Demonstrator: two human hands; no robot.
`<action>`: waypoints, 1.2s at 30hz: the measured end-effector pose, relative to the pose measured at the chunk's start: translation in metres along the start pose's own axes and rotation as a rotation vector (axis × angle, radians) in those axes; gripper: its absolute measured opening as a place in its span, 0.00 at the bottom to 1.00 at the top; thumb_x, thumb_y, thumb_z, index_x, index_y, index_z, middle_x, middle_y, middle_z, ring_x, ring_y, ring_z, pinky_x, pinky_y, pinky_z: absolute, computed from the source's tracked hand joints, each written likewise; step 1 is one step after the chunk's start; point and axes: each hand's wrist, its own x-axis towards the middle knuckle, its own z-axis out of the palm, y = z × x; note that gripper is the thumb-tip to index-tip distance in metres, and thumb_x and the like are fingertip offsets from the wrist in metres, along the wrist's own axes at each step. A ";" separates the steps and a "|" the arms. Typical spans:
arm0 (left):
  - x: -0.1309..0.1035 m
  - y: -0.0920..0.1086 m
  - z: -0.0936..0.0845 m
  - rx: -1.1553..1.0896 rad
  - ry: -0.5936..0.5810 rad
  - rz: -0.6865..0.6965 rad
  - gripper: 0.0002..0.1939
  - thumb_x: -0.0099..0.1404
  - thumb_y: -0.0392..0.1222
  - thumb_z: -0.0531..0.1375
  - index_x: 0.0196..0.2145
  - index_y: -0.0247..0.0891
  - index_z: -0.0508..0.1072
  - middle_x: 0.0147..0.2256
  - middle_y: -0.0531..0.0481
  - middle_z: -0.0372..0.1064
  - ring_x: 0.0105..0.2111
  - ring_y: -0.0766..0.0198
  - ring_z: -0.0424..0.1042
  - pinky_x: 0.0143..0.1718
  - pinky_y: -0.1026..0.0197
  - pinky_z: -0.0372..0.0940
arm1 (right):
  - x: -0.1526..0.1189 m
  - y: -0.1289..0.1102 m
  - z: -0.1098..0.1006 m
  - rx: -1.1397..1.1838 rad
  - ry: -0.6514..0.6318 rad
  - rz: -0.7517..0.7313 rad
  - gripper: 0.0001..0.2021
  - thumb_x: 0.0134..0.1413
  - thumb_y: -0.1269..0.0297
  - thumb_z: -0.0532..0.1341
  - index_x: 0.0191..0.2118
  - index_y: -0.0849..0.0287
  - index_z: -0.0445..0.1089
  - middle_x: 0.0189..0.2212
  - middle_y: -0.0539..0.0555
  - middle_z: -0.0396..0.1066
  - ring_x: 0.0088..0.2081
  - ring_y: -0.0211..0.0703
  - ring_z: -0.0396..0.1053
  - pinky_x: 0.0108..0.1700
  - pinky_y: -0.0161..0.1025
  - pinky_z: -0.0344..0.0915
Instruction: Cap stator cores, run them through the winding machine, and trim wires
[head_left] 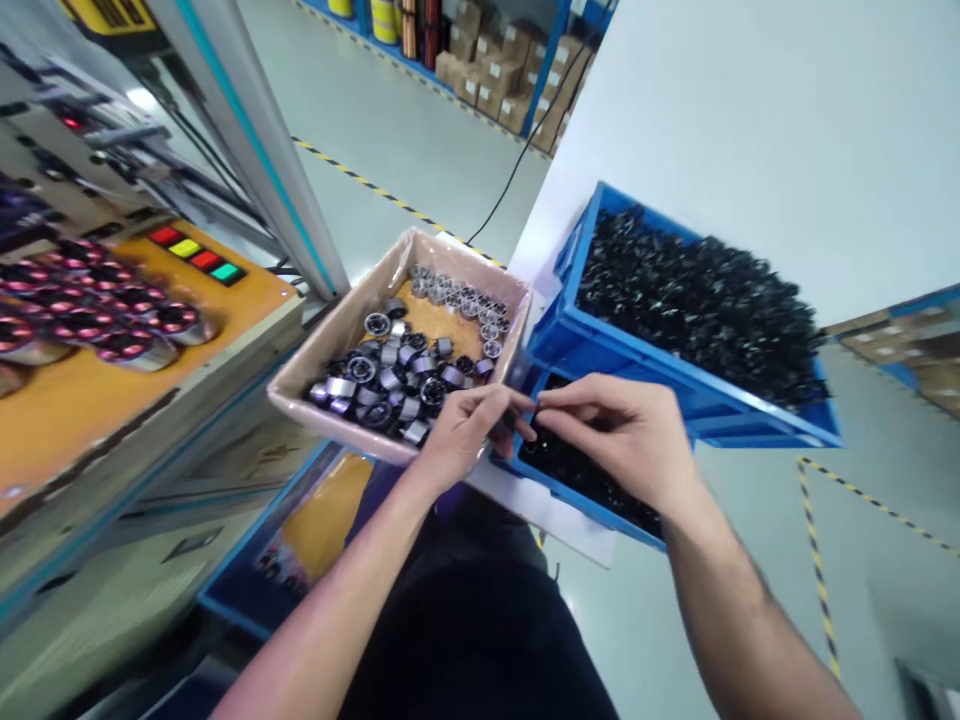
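Note:
My left hand (476,425) is closed round a small dark part, mostly hidden by its fingers, at the right edge of a pinkish lined box (337,312). Metal rings with black inserts (390,380) fill part of that box. My right hand (619,425) pinches at something too small to make out, its fingertips close to the left hand's. Beneath the right hand is a small blue bin (592,505) with small black parts in it. A larger blue bin (637,345), heaped with black plastic pieces (697,300), stands just beyond.
An orange-topped machine bench (247,330) with copper-wound parts (90,305) is at the left. The white table (750,120) extends to the upper right. Below the lined box sits another blue-edged container (247,625). Shelves with cartons (502,80) stand at the back.

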 end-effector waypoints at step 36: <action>0.007 -0.003 0.004 -0.280 0.065 -0.154 0.31 0.70 0.75 0.66 0.46 0.43 0.73 0.21 0.66 0.50 0.16 0.72 0.44 0.19 0.69 0.56 | 0.011 -0.002 0.012 0.074 0.071 -0.041 0.22 0.62 0.59 0.82 0.60 0.43 0.85 0.49 0.54 0.84 0.50 0.55 0.82 0.56 0.54 0.83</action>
